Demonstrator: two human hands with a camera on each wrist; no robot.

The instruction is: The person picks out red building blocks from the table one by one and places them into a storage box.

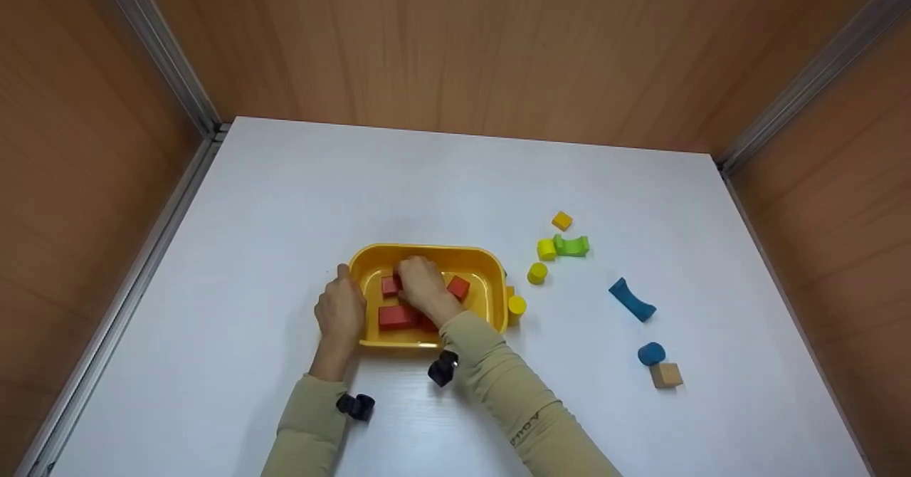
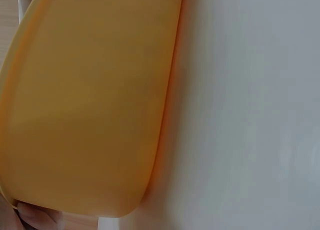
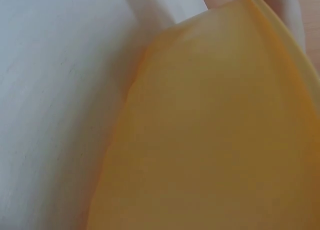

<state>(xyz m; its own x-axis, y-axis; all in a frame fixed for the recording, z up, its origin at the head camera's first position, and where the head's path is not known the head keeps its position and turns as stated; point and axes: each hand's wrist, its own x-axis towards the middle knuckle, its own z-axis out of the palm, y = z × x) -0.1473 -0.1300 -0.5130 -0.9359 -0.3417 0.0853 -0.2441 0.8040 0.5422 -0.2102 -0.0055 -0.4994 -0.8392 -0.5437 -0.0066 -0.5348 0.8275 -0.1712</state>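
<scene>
A yellow plastic tray (image 1: 491,306) rests on the white table, with several red blocks (image 1: 398,317) inside it. My left hand (image 1: 341,313) grips the tray's left end; in the left wrist view, its fingertips (image 2: 37,217) show at the rim's corner. Inside the tray, my right hand (image 1: 425,285) reaches down among the blocks, beside a small red one (image 1: 390,286). Its fingertips are hidden, so any hold on a block cannot be seen. The right wrist view is mostly filled by the tray's outer wall (image 3: 200,130).
Right of the tray lie yellow cylinders (image 1: 537,273), an orange-yellow cube (image 1: 562,221) and a green arch-shaped block (image 1: 571,245). Farther right are a blue curved block (image 1: 632,300), a blue cylinder (image 1: 651,354) and a plain wooden cube (image 1: 666,375). Wooden panels (image 1: 441,50) enclose the table.
</scene>
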